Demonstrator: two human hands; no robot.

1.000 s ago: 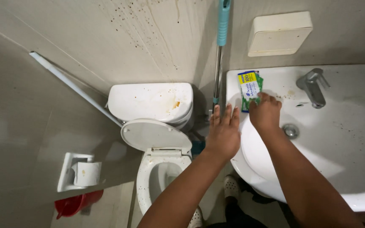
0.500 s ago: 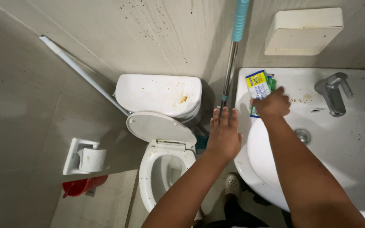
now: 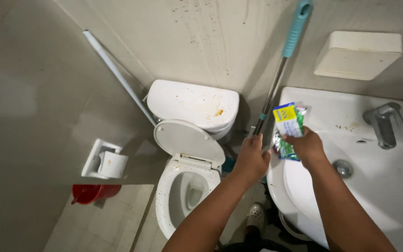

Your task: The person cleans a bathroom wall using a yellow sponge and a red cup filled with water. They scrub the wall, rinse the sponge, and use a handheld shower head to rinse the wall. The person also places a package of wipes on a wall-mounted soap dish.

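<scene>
My right hand [image 3: 307, 147] grips a small yellow, blue and green packet [image 3: 288, 124] and holds it above the left edge of the white sink [image 3: 388, 186]. My left hand [image 3: 251, 158] hovers beside it with fingers loosely curled, just below the metal pole of a mop with a teal handle [image 3: 281, 65] that leans against the wall. I cannot tell whether the left hand touches the pole.
A white toilet [image 3: 187, 182] with raised lid and stained tank [image 3: 193, 105] stands to the left. A wall paper holder [image 3: 106, 161], a red bucket [image 3: 94, 192], a white pipe [image 3: 117, 74], a faucet [image 3: 384, 125] and a wall dispenser [image 3: 357, 55] are around.
My right hand has lifted the packet off the sink rim and brought it left. The view has shifted so the toilet sits more central.
</scene>
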